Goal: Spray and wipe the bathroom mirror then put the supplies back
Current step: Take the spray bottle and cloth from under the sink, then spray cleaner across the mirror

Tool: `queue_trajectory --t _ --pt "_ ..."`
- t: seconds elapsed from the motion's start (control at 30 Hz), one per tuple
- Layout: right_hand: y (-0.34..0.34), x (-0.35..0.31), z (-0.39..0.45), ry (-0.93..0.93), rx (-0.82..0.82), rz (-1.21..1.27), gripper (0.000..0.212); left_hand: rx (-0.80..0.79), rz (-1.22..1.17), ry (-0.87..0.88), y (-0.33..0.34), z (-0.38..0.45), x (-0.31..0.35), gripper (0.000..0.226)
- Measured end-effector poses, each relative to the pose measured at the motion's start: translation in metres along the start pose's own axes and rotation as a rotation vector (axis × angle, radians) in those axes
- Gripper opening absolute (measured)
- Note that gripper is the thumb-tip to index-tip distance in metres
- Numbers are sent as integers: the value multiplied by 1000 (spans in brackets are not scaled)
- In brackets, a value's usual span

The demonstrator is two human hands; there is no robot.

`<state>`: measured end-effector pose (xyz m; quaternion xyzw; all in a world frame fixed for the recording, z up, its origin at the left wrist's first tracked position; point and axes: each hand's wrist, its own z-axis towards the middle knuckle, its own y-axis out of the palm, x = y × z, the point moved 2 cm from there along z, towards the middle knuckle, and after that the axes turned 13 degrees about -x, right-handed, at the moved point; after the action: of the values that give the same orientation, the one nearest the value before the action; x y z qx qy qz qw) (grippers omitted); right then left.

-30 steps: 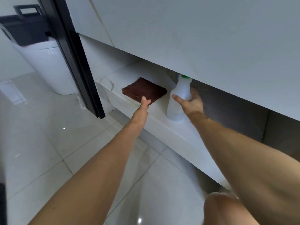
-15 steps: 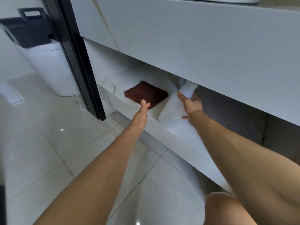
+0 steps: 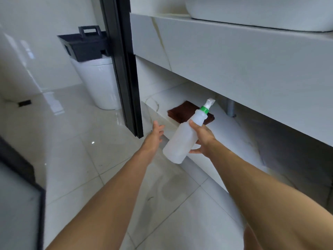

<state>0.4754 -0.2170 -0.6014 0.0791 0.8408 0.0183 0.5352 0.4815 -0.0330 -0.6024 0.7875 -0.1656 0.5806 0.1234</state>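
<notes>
- We see the white marble-look vanity (image 3: 234,56) fill the upper right, its thick front slab running down to the right, with the rim of a white basin (image 3: 252,13) resting on its top.
- Below the vanity's slab we see its open lower shelf (image 3: 225,134), white with faint veining, dark at its far right end.
- Left of the vanity a black door frame (image 3: 124,69) stands upright, its foot on the glossy tiled floor (image 3: 72,150) just beside the shelf's left corner.
- Beyond that frame, further left of the vanity, we see a white toilet (image 3: 97,82) with a black handled caddy (image 3: 84,46) sitting on top of it.
- Under the vanity's slab, at the back of the shelf, a grey drain pipe (image 3: 231,108) comes down.
- In front of the vanity's shelf our right hand (image 3: 202,139) grasps the translucent white spray bottle (image 3: 183,139) around its body, thumb over the top side and fingers wrapped underneath. The bottle is in the air, clear of the shelf, tilted with its green collar and white nozzle pointing up toward the vanity.
- On the left part of the shelf lies the folded dark brown cloth (image 3: 183,110), flat, partly hidden behind the bottle's neck.
- Our left hand (image 3: 155,132) is released and holds nothing, fingers spread and reaching toward the shelf's front edge near its left corner, below the cloth and not touching it.
</notes>
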Motion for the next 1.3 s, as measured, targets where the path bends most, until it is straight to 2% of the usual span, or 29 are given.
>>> queue_trajectory --t 0.3,0.53,0.67,0.77,1.03,1.17,1.3 --pt "118 -22 11 -66 -262 -107 45 153 31 77 -72 -48 -10 60" --pt "202 -109 -15 -201 -483 -260 40 349 156 243 -131 -95 61 44" --pt "239 -201 -51 -276 -576 -303 34 416 164 300 -154 -125 148 41" --pt "256 -280 -86 -342 -613 -332 37 461 154 330 -163 -146 226 37" --pt "245 -504 -189 -439 -660 -328 34 446 253 408 -137 -201 471 24" --pt "225 -616 -239 -468 -668 -299 31 399 272 440 -110 -225 598 33" --pt "201 -709 -287 -548 -675 -295 36 349 364 495 -81 -243 704 47"
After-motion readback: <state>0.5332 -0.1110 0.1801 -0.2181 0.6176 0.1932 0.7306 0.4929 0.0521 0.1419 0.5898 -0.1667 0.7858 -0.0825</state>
